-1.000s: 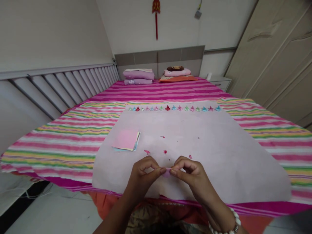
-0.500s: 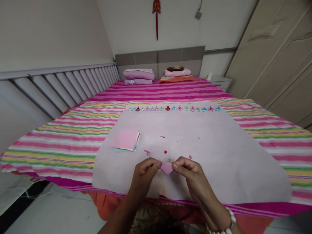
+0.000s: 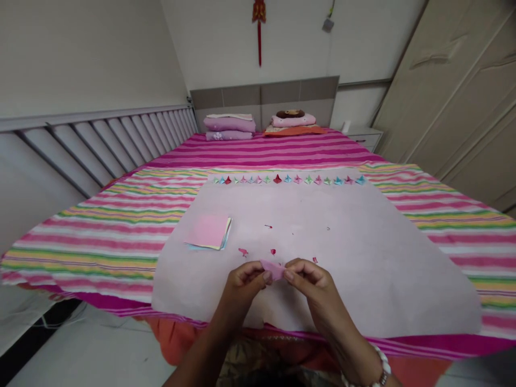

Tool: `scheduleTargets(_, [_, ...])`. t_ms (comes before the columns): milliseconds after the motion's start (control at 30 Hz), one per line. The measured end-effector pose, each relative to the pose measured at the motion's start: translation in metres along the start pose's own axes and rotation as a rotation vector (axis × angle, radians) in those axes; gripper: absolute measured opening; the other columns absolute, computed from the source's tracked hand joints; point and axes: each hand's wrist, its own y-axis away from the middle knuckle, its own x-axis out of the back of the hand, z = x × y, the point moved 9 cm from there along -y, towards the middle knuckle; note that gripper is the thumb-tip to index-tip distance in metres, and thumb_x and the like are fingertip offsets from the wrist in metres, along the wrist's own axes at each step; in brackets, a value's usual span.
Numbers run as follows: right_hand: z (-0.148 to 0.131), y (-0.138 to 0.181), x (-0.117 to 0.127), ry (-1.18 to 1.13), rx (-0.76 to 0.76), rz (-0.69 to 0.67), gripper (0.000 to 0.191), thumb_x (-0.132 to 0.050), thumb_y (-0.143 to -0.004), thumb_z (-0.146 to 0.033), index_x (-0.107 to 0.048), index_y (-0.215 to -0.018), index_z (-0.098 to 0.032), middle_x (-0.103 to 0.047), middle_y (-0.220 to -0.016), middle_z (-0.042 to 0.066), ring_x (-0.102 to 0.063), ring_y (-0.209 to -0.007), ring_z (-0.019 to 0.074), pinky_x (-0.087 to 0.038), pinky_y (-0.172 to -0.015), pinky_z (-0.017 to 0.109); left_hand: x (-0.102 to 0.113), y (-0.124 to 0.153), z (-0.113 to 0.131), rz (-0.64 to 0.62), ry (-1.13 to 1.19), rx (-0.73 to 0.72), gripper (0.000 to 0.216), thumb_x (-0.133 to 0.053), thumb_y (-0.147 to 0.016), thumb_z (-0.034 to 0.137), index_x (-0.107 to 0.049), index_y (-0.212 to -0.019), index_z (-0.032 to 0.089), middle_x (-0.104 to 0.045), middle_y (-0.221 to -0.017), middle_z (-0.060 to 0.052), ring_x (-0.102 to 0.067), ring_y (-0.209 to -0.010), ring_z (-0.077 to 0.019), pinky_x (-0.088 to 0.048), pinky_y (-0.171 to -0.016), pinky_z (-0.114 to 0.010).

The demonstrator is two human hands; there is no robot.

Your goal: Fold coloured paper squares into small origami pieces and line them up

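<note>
A small folded piece of pink paper (image 3: pixel 274 270) is held between my two hands above the pale sheet (image 3: pixel 342 269). My left hand (image 3: pixel 246 282) pinches its left side between thumb and fingers. The thumb and index finger of my right hand (image 3: pixel 308 279) grip its right corner, and beaded strands circle that wrist. Just beyond my hands lie several small red and pink scraps (image 3: pixel 273 251). To the left rests a stack of square coloured papers (image 3: pixel 208 231) with a pink one on top.
Along the sheet's far edge runs a row of small folded paper pieces (image 3: pixel 278 179) in several colours. Striped bedding (image 3: pixel 121 209) surrounds the sheet. A bed rail (image 3: pixel 121 126) stands at left. Folded bedding (image 3: pixel 229 124) lies by the headboard (image 3: pixel 282 88).
The pink paper has tilted, its left corner now pointing up and left. My left fingers have shifted from that corner to lower on its left side. My right hand has barely moved.
</note>
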Motion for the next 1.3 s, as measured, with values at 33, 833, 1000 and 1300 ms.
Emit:
scheduleTargets(33, [-0.001, 0.0, -0.003, -0.001, -0.009, -0.031, 0.019, -0.074, -0.072, -0.035, -0.068, -0.066, -0.018, -0.059, -0.065, -0.001, -0.048, -0.066, 0.0131, -0.037, -0.064, 0.026, -0.001, 0.0, 0.004, -0.015, -0.022, -0.016, 0.013, -0.069, -0.076, 0.026, -0.074, -0.084, 0.018, -0.065, -0.071, 0.0, -0.054, -0.069, -0.0118, -0.042, -0.065, -0.022])
scheduleTargets(833, [0.022, 0.002, -0.019, -0.188, -0.318, -0.194, 0.018, -0.08, -0.064, -0.031, -0.073, -0.067, -0.015, -0.064, -0.059, 0.001, -0.048, -0.055, 0.0096, -0.033, -0.056, 0.023, 0.001, 0.0, -0.002, -0.109, 0.128, 0.096, 0.012, -0.078, -0.067, 0.021, -0.071, -0.075, 0.017, -0.068, -0.064, 0.002, -0.056, -0.059, -0.0074, -0.041, -0.059, -0.018])
scheduleTargets(1000, [0.021, 0.002, -0.019, -0.211, -0.31, -0.193, 0.019, -0.081, -0.065, -0.033, -0.072, -0.066, -0.016, -0.061, -0.056, -0.001, -0.046, -0.052, 0.0088, -0.031, -0.052, 0.023, 0.0, -0.001, -0.016, -0.103, 0.202, 0.168, 0.018, -0.081, -0.063, 0.026, -0.07, -0.073, 0.016, -0.065, -0.058, 0.002, -0.052, -0.054, -0.0061, -0.036, -0.055, -0.017])
scheduleTargets(1300, [0.021, 0.003, -0.021, -0.224, -0.299, -0.192, 0.019, -0.08, -0.065, -0.034, -0.074, -0.07, -0.017, -0.066, -0.062, 0.001, -0.053, -0.056, 0.0117, -0.04, -0.056, 0.024, -0.001, -0.003, -0.02, -0.047, 0.242, 0.224, 0.024, -0.084, -0.057, 0.027, -0.067, -0.067, 0.014, -0.063, -0.054, 0.003, -0.051, -0.048, -0.0054, -0.038, -0.051, -0.017])
